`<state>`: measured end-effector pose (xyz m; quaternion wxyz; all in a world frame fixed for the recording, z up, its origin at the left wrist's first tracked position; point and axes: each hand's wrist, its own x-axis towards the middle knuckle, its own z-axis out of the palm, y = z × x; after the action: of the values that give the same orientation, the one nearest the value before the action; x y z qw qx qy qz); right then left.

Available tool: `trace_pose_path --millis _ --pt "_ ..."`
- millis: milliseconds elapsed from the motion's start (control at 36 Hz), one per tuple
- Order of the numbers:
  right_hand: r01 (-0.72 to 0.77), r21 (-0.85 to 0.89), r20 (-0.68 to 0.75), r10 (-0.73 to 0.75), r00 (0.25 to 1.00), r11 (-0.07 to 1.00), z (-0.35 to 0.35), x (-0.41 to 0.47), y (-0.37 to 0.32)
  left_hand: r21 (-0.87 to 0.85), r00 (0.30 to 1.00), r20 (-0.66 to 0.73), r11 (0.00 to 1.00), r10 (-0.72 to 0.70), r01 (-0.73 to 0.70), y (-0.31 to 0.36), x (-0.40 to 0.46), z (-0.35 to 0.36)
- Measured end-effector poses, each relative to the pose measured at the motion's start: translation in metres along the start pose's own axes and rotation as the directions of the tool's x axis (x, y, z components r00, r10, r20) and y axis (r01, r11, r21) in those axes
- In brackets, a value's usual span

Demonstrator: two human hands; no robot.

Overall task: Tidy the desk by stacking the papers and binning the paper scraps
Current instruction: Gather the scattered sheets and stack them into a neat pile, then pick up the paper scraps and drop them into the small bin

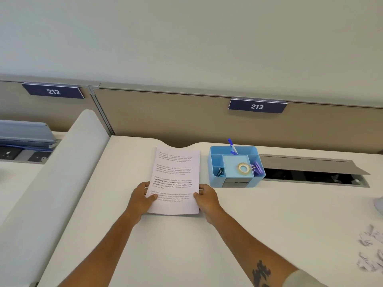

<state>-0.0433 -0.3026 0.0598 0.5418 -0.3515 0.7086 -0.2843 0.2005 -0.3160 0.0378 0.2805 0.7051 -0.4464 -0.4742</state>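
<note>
Nearest, at the right edge of the white desk top point(228, 245): crumpled white paper scraps point(371, 251), lying loose and well apart from the hands. Two bare forearms reaching forward across the desk, the right one with a dark tattoo near the elbow.

Farther in, at mid-desk: left hand point(141, 198) gripping the near left edge of the stack of white printed paper sheets point(176, 179), thumb pressed on top over the text, fingers curled under or along the edge. Right hand point(207, 198) gripping the near right edge the same way, thumb on the top sheet. Stack flat on the desk, edges roughly squared, slightly rotated, far end reaching toward the curved notch in the desk's back edge.

Just right of the stack, close but not touching: light blue plastic desk organiser point(215, 175) with several compartments. Roll of clear tape point(244, 168) in the middle compartment, blue-capped pen point(232, 146) upright in the rear one, dark binder clips at front left, purple items at right.

Beyond to the right: open grey cable tray point(310, 168) set into the desk. At left: pale grey padded divider point(62, 172).

Farthest: beige partition panel point(186, 117) with dark blue number plates reading 212 point(53, 91) and 213 point(257, 106).
</note>
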Motion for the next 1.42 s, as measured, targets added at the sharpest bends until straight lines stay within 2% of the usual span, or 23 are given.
trace_pose_path --millis 194,472,694,806,917,1028,1194,1417 --pt "0.073 -0.098 -0.028 -0.076 0.997 0.993 0.007 0.02 -0.01 0.135 0.992 -0.113 0.99 0.052 -0.037 0.002 0.031 0.0" --pt "0.177 -0.191 0.015 -0.178 0.984 0.965 0.016 0.039 -0.01 0.316 0.988 -0.133 0.948 0.084 -0.038 -0.023 0.073 0.0" --pt "0.193 -0.333 0.006 -0.202 0.979 0.923 0.017 0.038 -0.001 0.345 0.988 -0.125 0.938 0.089 -0.041 -0.018 0.062 0.001" --pt "0.211 -0.403 -0.015 -0.237 0.971 0.891 0.016 0.026 0.007 0.473 0.983 -0.156 0.881 0.097 -0.012 0.005 0.027 0.008" --pt "0.273 -0.528 0.017 -0.311 0.95 0.804 0.01 0.003 0.018 0.594 0.968 -0.157 0.802 0.194 -0.065 0.002 -0.006 0.019" --pt "0.318 -0.666 0.048 -0.386 0.921 0.675 0.001 -0.019 0.035 0.672 0.922 -0.144 0.719 0.36 -0.176 -0.023 -0.037 0.034" --pt "0.346 -0.82 0.108 -0.47 0.876 0.456 -0.019 -0.051 0.067 0.731 0.875 -0.069 0.621 0.479 -0.282 -0.047 -0.086 0.049" --pt "0.318 -0.84 0.057 -0.511 0.857 0.439 -0.047 -0.092 0.101 0.737 0.852 -0.048 0.595 0.521 -0.322 -0.06 -0.141 0.067"
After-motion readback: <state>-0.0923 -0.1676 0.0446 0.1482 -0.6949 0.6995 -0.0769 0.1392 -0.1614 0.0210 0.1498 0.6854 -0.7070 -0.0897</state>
